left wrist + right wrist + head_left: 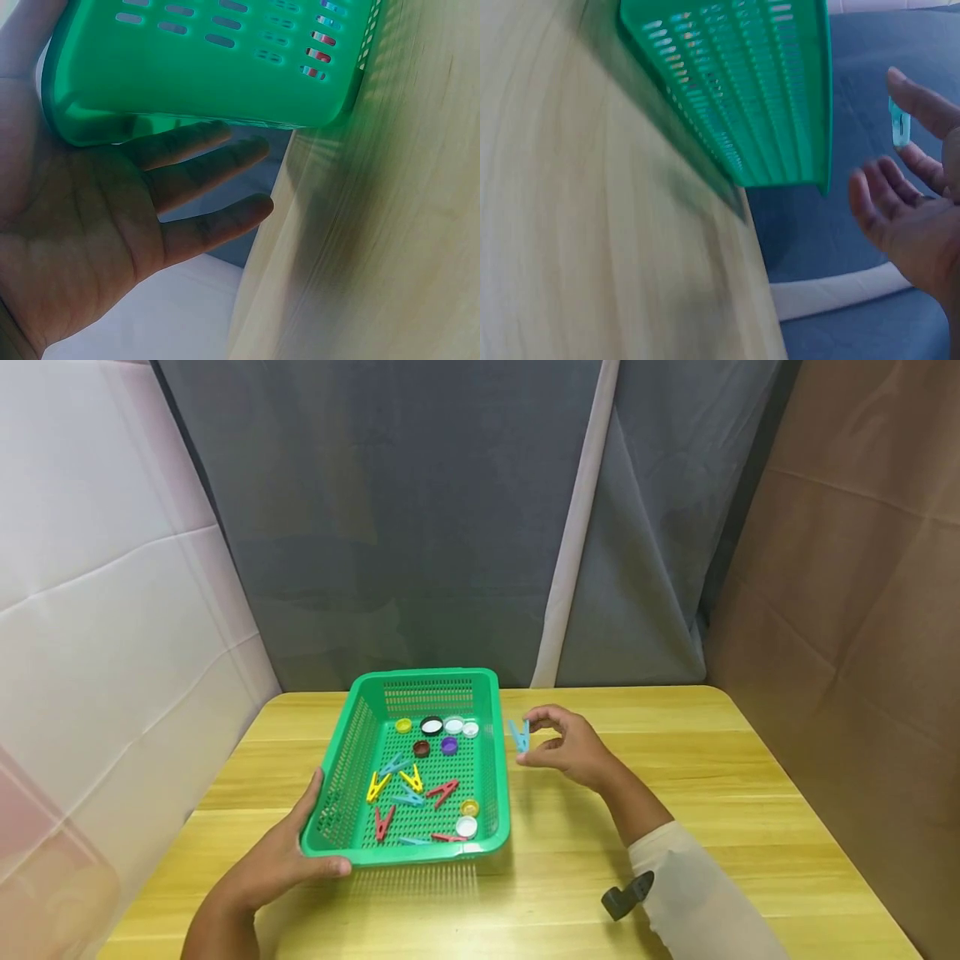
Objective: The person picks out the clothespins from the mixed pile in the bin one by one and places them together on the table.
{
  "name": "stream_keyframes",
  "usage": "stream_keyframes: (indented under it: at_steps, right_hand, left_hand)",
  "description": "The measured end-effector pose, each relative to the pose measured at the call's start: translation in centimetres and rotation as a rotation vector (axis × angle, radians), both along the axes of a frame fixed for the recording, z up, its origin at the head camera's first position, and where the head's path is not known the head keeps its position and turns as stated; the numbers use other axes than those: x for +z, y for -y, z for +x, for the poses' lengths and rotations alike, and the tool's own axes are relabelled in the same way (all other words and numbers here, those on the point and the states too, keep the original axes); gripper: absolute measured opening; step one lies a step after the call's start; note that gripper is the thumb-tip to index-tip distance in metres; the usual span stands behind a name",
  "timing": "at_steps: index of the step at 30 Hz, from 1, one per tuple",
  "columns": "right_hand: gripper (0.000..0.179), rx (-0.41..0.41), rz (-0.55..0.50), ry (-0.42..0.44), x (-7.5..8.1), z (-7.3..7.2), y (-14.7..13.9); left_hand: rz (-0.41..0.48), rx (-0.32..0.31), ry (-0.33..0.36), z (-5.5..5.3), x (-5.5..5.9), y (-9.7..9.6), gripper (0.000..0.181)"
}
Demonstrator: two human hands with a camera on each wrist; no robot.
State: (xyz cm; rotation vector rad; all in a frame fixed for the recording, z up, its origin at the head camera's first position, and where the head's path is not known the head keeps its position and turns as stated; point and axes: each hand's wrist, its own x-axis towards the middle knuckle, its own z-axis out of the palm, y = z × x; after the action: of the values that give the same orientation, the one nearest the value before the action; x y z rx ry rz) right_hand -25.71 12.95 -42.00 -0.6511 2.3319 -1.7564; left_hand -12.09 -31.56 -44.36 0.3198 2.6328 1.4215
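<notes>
Right sleeve: It was a pale sleeve (697,893), with a small black thing (626,897) at its edge.
Left hand: The left hand (270,860) touched the near left corner of the basket. Its thumb was at the near rim, and its fingers were straight and spread apart.
Basket: The green basket (502,777) had many little holes, and the wood table (675,777) was under it.
Near end inside: There was a white cap (467,827) with a gold cap (469,807) just behind it.
Pegs inside: Red pegs (384,824), yellow pegs (378,787) and light blue pegs (409,797) lay about.
Far end inside: A brown cap (422,748) lay left of a purple cap (449,746). More caps (403,725) lay behind them.
Right hand: The right hand (572,750) pinched one blue peg (522,739) between thumb and finger.
Held peg: It was just right of the basket, outside it.
Back: A grey cloth (465,527) hung behind the table.
</notes>
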Motion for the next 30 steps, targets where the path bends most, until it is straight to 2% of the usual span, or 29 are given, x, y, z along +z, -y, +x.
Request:
stream_keyframes:
  at_steps: [4,8,18,22,30]
  right_hand:
    - [0.057,-0.094,0.099,-0.093,-1.2,-0.8,-0.9]
    - [0.056,-0.14,0.162,-0.113,-2.5,-1.5,-1.5]
    - [0.059,-0.165,0.237,-0.016,-4.9,-2.3,-1.7]
    - [0.058,-0.165,0.255,0.026,-5.6,-2.5,-1.7]
    - [0.057,-0.215,0.328,0.054,-6.7,-2.7,-1.3]
  left_hand:
    - [0.02,-0.001,0.014,-0.1,0.0,0.0,0.141]
    - [0.015,0.003,0.025,-0.1,-0.1,0.0,0.142]
    - [-0.037,0.018,0.016,-0.1,0.1,-0.2,0.142]
    - [-0.023,0.013,0.017,0.0,0.1,-0.1,0.141]
    - [-0.007,0.009,0.012,0.2,0.2,-0.1,0.141]
